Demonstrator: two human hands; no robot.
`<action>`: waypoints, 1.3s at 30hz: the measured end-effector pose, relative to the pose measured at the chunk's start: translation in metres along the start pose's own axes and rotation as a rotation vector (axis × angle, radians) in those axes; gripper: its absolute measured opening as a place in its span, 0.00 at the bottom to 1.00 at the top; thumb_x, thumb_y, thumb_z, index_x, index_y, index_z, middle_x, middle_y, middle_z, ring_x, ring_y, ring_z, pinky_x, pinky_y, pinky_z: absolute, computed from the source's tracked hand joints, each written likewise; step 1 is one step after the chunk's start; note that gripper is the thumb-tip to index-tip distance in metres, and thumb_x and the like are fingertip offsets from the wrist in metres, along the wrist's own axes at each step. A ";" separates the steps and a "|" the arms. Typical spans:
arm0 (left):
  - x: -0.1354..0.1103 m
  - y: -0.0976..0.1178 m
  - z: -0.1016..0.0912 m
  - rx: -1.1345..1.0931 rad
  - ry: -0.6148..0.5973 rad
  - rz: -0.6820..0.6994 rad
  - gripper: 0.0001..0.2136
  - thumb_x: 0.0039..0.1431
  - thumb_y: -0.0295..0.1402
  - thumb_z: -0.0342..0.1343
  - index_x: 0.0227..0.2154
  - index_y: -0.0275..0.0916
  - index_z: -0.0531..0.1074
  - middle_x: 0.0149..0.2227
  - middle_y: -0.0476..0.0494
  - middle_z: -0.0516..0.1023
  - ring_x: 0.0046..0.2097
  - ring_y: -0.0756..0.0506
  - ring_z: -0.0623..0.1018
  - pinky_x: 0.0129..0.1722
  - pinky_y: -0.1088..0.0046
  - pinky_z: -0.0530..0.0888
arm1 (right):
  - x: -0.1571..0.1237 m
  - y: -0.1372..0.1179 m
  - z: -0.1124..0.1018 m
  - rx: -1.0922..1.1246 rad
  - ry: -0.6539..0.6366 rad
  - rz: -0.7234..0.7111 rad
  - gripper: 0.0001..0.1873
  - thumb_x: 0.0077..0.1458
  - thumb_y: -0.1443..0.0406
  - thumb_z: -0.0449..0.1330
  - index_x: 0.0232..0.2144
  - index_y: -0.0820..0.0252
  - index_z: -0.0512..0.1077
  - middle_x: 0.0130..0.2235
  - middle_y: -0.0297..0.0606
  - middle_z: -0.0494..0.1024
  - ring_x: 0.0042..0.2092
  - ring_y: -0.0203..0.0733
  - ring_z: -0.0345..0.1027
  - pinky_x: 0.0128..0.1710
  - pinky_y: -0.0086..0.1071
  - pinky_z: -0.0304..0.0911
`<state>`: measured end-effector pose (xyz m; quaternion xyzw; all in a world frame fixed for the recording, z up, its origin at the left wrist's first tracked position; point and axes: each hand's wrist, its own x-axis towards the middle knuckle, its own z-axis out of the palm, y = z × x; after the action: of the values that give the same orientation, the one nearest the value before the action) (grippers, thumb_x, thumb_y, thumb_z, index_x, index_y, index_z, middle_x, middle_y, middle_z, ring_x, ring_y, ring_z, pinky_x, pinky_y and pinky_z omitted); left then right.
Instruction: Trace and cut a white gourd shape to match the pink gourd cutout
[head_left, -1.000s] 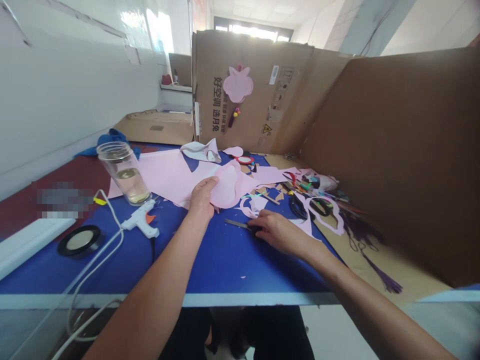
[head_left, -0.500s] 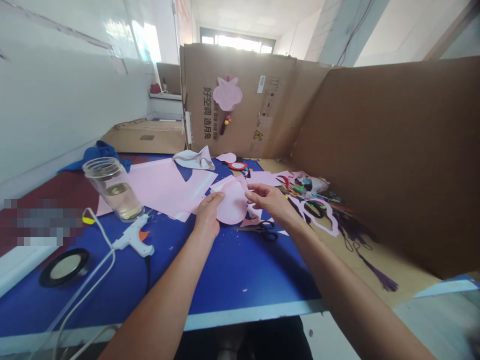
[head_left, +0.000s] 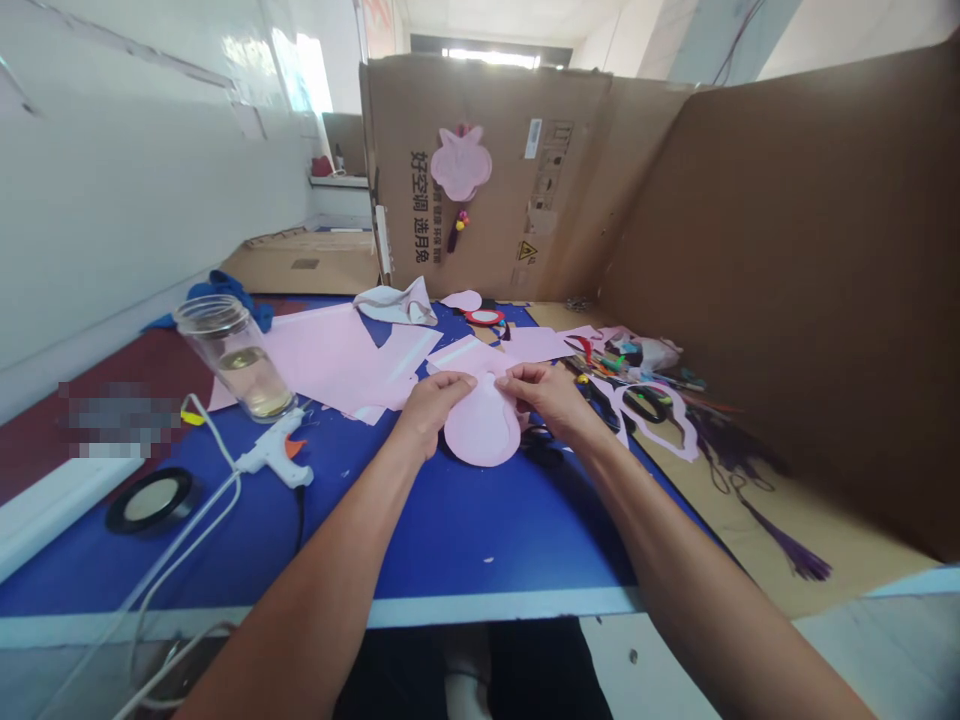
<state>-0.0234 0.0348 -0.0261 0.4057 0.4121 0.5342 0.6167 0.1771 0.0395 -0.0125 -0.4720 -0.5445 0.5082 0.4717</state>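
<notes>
Holding pink rounded cutout (head_left: 481, 430) | left hand (head_left: 430, 410), right hand (head_left: 541, 392) | fingers clamped on top edge | even pressure avoids creasing | hot glue gun (head_left: 274, 458) at 8 o'clock

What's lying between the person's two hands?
In the head view, a pink cut-out lies between the left hand and the right hand, both holding it.

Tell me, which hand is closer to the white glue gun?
Left. The left hand is beside the white glue gun, not touching it; the right hand is farther away, across the pink cutout.
</notes>
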 end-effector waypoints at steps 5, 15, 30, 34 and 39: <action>0.001 -0.001 -0.005 0.120 0.016 0.001 0.14 0.37 0.37 0.76 0.24 0.36 0.79 0.23 0.49 0.76 0.25 0.50 0.71 0.27 0.73 0.66 | -0.002 0.002 0.000 0.011 -0.084 0.045 0.23 0.40 0.51 0.78 0.26 0.60 0.76 0.21 0.30 0.72 0.21 0.32 0.60 0.19 0.27 0.53; -0.004 -0.002 0.004 0.182 -0.035 -0.020 0.14 0.38 0.37 0.74 0.25 0.37 0.77 0.25 0.49 0.76 0.27 0.50 0.73 0.29 0.72 0.69 | -0.003 0.001 0.005 0.053 -0.008 0.027 0.20 0.41 0.51 0.76 0.29 0.58 0.77 0.22 0.30 0.73 0.22 0.34 0.60 0.18 0.29 0.55; -0.007 0.003 0.005 0.263 -0.046 -0.087 0.12 0.46 0.38 0.72 0.25 0.38 0.75 0.23 0.51 0.69 0.22 0.53 0.65 0.20 0.77 0.56 | -0.004 0.005 0.008 -0.052 -0.044 0.050 0.17 0.44 0.53 0.74 0.29 0.58 0.77 0.23 0.29 0.72 0.20 0.33 0.59 0.14 0.27 0.55; -0.009 0.004 0.005 0.272 -0.059 -0.103 0.12 0.47 0.39 0.71 0.25 0.38 0.75 0.23 0.52 0.68 0.22 0.54 0.65 0.20 0.77 0.57 | -0.005 0.004 0.008 -0.053 -0.057 0.049 0.18 0.44 0.53 0.74 0.29 0.58 0.76 0.23 0.30 0.72 0.21 0.33 0.60 0.14 0.27 0.56; -0.009 0.002 0.004 0.302 -0.061 -0.100 0.10 0.47 0.36 0.70 0.26 0.38 0.76 0.22 0.53 0.67 0.21 0.54 0.63 0.20 0.77 0.54 | -0.005 0.005 0.010 -0.056 -0.060 0.052 0.18 0.43 0.53 0.74 0.29 0.58 0.77 0.23 0.30 0.73 0.21 0.33 0.61 0.15 0.27 0.57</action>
<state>-0.0206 0.0263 -0.0221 0.4890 0.4884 0.4220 0.5867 0.1681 0.0334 -0.0183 -0.4834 -0.5602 0.5186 0.4284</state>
